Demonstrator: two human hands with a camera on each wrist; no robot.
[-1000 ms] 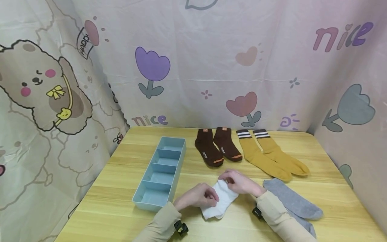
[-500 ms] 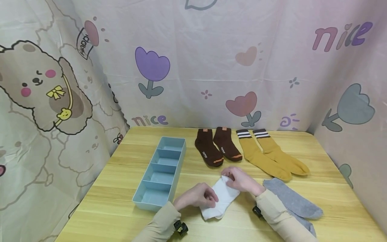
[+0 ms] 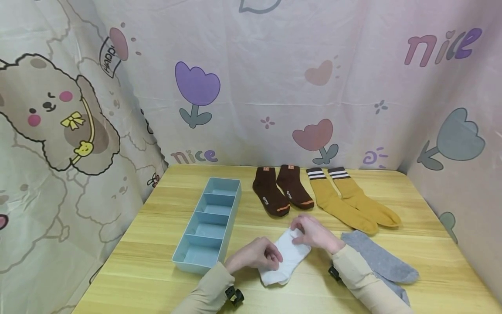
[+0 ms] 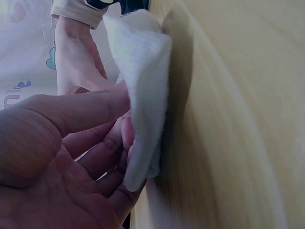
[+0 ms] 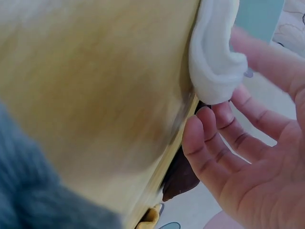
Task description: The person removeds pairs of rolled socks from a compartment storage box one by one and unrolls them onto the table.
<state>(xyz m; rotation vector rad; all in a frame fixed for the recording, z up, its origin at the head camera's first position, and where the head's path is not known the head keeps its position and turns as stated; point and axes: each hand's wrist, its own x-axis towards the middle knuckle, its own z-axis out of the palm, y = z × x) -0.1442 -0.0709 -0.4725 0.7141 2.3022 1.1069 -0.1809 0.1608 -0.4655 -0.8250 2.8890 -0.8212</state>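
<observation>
A white folded sock lies on the wooden table, a second layer showing along its lower edge. My left hand rests on its left side; in the left wrist view, thumb and fingertips press against the upper face of the white sock. My right hand is at the far end, fingers loosely bent. In the right wrist view, the right thumb is against the white sock while the right hand's fingers are just beyond its rounded end, not wrapped round it.
Left of the hands stands a pale blue box with several compartments. Brown socks and mustard socks lie toward the back edge. Grey socks lie beside the right forearm. A printed curtain hangs behind the table.
My right hand has shifted slightly away and to the right along the sock's far end, which now lies flatter and smoother. My left hand has barely moved.
</observation>
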